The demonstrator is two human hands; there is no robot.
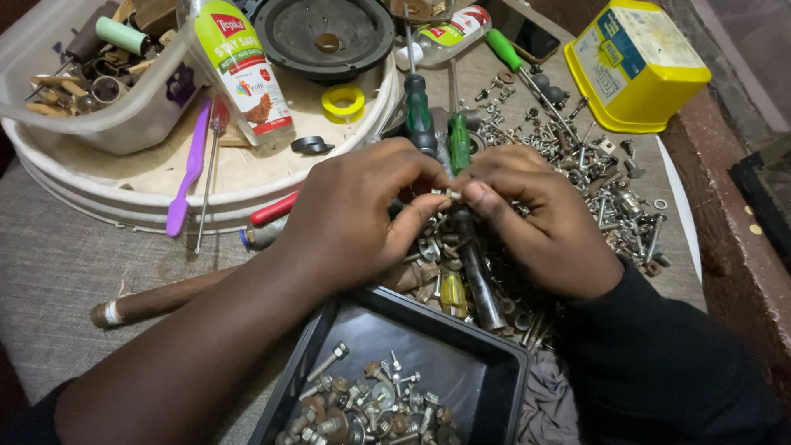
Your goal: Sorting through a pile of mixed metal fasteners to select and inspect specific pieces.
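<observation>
pinching a small metal fastener (452, 194) between the fingertips of my left hand (354, 218) and right hand (540, 227), i hold it above the pile of screws (577, 165), behind the black tray (461, 346).

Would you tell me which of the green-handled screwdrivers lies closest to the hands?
The short bright-green-handled screwdriver, right above the right hand; the dark green one and the long one lie farther up.

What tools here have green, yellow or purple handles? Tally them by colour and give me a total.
Green-handled screwdrivers: 3
Yellow-handled screwdriver: 1
Purple plastic tool: 1
Total: 5
</observation>
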